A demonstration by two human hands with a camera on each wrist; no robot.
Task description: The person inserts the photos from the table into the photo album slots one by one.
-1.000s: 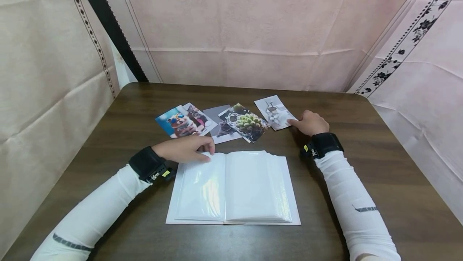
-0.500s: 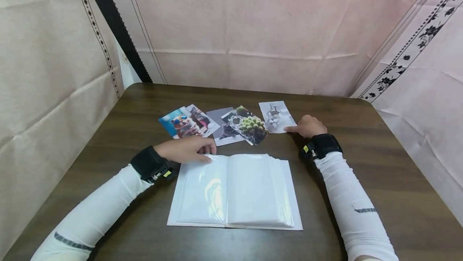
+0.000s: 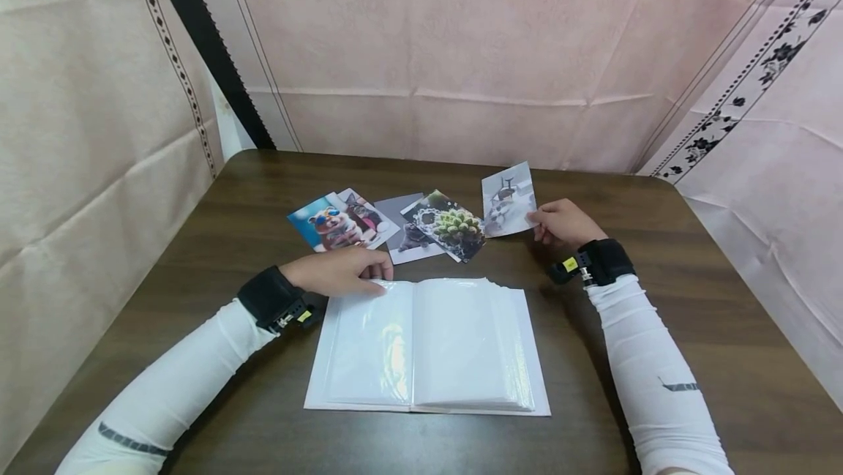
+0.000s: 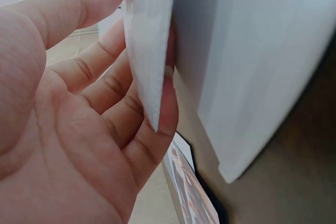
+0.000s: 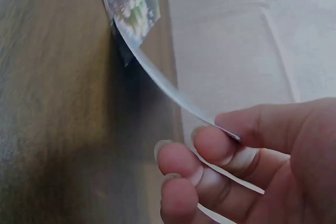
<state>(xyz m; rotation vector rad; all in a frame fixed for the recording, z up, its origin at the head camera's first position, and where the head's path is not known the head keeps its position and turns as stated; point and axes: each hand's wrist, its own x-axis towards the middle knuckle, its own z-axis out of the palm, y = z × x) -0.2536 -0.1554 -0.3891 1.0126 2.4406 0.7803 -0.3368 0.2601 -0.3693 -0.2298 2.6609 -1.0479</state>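
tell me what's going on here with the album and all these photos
A person is handling photos at a table. The left hand pinches the top of the left page of an open white album, whose facing pages look blank. The right hand pinches one photo by its edge, with that edge raised off the table; whether its other end touches down is hard to tell. The other photos lie overlapping beyond the album.

No lettering, number or brand can be read; the yellow labels (image 3: 570, 264) on the black wrist cameras (image 3: 560, 274) are too small to make out.
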